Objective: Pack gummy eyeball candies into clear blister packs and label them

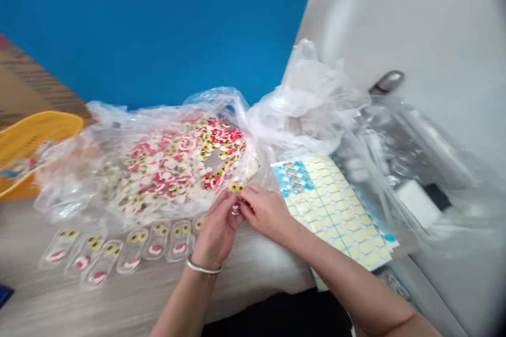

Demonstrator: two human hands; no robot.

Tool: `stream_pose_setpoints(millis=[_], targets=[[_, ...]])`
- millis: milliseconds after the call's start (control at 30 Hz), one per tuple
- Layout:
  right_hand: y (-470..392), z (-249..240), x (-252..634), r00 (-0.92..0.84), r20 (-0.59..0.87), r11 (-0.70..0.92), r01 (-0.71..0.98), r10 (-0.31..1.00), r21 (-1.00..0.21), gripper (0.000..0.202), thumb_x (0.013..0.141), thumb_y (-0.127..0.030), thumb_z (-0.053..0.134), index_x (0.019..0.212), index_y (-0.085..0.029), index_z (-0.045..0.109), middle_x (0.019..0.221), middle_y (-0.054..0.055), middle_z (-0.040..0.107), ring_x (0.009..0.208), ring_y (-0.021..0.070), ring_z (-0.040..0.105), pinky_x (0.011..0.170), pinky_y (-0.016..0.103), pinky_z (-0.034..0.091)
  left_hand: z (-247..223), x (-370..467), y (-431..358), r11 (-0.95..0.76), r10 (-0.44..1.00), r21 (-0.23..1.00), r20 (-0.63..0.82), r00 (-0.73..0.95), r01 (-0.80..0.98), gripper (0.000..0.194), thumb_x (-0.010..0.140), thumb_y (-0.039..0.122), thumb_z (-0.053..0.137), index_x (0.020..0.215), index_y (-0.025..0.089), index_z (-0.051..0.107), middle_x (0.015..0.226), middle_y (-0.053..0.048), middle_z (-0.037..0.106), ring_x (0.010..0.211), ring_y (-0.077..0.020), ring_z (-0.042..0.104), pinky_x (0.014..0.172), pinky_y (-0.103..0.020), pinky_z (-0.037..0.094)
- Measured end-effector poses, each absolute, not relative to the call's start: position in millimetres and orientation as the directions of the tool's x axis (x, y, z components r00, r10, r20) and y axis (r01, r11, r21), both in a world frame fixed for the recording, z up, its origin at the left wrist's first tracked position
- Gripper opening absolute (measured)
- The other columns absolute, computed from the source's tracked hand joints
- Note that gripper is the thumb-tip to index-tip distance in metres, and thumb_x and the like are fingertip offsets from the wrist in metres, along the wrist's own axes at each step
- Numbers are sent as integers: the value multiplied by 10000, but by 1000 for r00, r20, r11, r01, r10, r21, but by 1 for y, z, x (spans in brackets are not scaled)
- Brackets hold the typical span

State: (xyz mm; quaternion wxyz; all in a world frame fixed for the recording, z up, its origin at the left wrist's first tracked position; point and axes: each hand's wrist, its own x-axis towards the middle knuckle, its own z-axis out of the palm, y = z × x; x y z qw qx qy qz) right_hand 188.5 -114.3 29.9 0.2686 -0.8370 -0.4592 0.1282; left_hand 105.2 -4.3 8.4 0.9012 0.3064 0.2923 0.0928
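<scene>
Between my two hands is a small clear plastic case with yellow-and-black eye pieces (236,188) showing at its top and a bit of red and white lower down. My left hand (216,229), a silver bangle at its wrist, closes round the case from the left. Fingers of my right hand (266,213) pinch at it from the other side and cover part of it. Left of my hands, several similar clear cases (155,242) lie in a row, each with eye pieces above a red-and-white mouth piece.
Behind my hands lies an open clear plastic bag (166,163) of loose eye and mouth pieces. Sticker sheets (336,210) lie at right, beside crumpled plastic bags (312,100). A yellow basket (59,122) and a cardboard box (35,84) stand at left. A blue panel (158,26) rises behind.
</scene>
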Motion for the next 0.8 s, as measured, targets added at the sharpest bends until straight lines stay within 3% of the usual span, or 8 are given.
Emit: stream_pose_setpoints(millis=[133, 200, 367, 500, 633, 800], targets=[[-163, 26, 182, 653, 106, -416, 590, 750, -692, 172, 999, -186, 498, 1088, -209, 644, 1040, 46, 655, 955, 160, 627, 831, 262, 459, 6, 106, -28, 777, 222, 616, -464, 858, 132, 307, 765, 143, 747, 1066, 156, 685, 1070, -73, 718, 899, -162, 691, 842, -289, 596], [-192, 19, 190, 750, 88, -486, 509, 656, -711, 147, 984, -178, 521, 1045, -210, 650, 987, 31, 662, 911, 155, 627, 806, 260, 455, 6, 111, -40, 758, 176, 618, -503, 846, 209, 362, 761, 109, 739, 1112, 158, 666, 1172, -104, 703, 973, -206, 706, 857, -309, 603], [-241, -2, 225, 888, -4, -750, 386, 459, -538, 117, 956, -187, 555, 950, -194, 672, 916, 30, 661, 829, 168, 616, 745, 278, 432, 5, 122, -66, 717, 146, 625, -568, 810, 309, 397, 755, 58, 721, 1132, 148, 633, 1261, -143, 673, 1028, -265, 717, 850, -313, 614], [-226, -4, 243, 852, 1, -778, 479, 524, -405, 173, 956, -301, 605, 1071, -199, 686, 1050, 75, 664, 1007, 223, 608, 847, 312, 450, 1, 122, -74, 702, 164, 631, -593, 788, 329, 317, 785, 92, 713, 1091, 133, 638, 1261, -147, 670, 1032, -267, 715, 819, -298, 621], [-193, -5, 251, 806, -2, -780, 573, 592, -252, 388, 869, -477, 716, 1086, -157, 679, 1116, 138, 631, 1106, 309, 551, 915, 402, 457, -4, 120, -74, 700, 204, 633, -621, 756, 331, 292, 801, 106, 700, 1087, 131, 642, 1250, -144, 674, 1032, -276, 714, 823, -317, 622], [-180, -14, 254, 802, 12, -774, 581, 597, -251, 327, 861, -402, 741, 1081, -168, 677, 1120, 124, 615, 1117, 300, 544, 903, 390, 465, -6, 121, -69, 723, 226, 621, -626, 746, 302, 287, 863, 157, 657, 1146, 127, 620, 1285, -172, 660, 1003, -280, 722, 786, -335, 625]])
